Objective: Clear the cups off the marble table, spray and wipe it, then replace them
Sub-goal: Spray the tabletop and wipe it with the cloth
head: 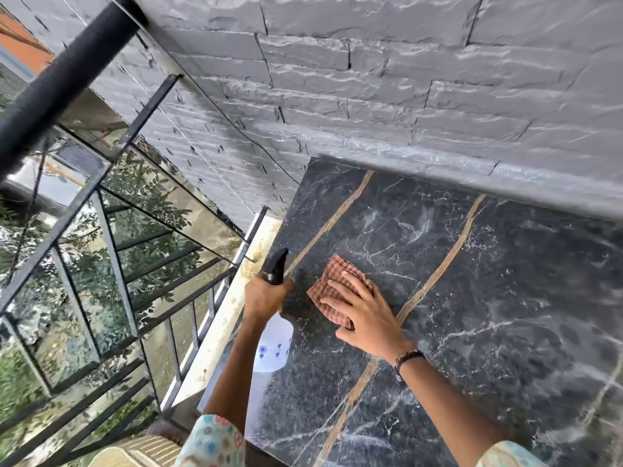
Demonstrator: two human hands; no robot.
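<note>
A dark marble table (472,298), hard and likely slick when sprayed, stands against a grey stone wall (371,79). At its left edge, the left hand (263,298) is clamped around a light plastic spray bottle (273,342) at the neck. Just beside it, the right hand (365,313) lies spread flat on a soft checked cloth (332,278). No cups show.

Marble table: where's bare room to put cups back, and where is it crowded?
The dark gold-veined marble table is bare right of the right hand out to the frame edge, and along the grey stone wall. The near-left edge is crowded: red checked cloth under that hand, white spray bottle in the left hand.
</note>
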